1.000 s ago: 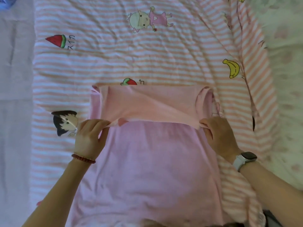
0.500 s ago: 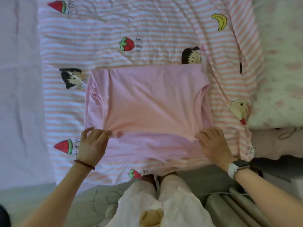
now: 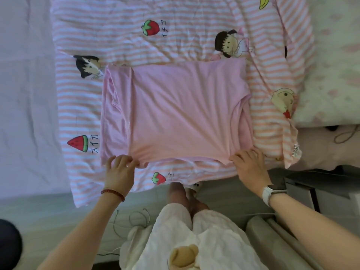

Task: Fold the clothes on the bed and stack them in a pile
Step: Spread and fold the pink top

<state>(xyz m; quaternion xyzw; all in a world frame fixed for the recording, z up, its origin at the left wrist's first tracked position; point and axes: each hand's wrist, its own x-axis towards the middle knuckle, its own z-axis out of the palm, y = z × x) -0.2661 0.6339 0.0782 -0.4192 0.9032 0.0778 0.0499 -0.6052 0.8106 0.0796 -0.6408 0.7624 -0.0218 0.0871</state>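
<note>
A pink shirt [image 3: 181, 112] lies folded in half on the striped blanket [image 3: 136, 39], its upper layer pulled down to the near edge. My left hand [image 3: 120, 170] pinches the near left corner of that layer. At the near right corner my right hand [image 3: 249, 162] holds the fabric down with fingers curled over the edge. A folded sleeve shows along the shirt's left side.
The blanket's near edge hangs over the bed side by my legs [image 3: 187, 221]. A lilac sheet [image 3: 25, 94] covers the bed to the left, a pale floral cover [image 3: 335, 65] lies at the right. Grey furniture [image 3: 315, 188] stands beside my right arm.
Both hands drew the shirt's folded upper layer toward me until it reached the near hem. The view tilted down, showing my legs and the floor.
</note>
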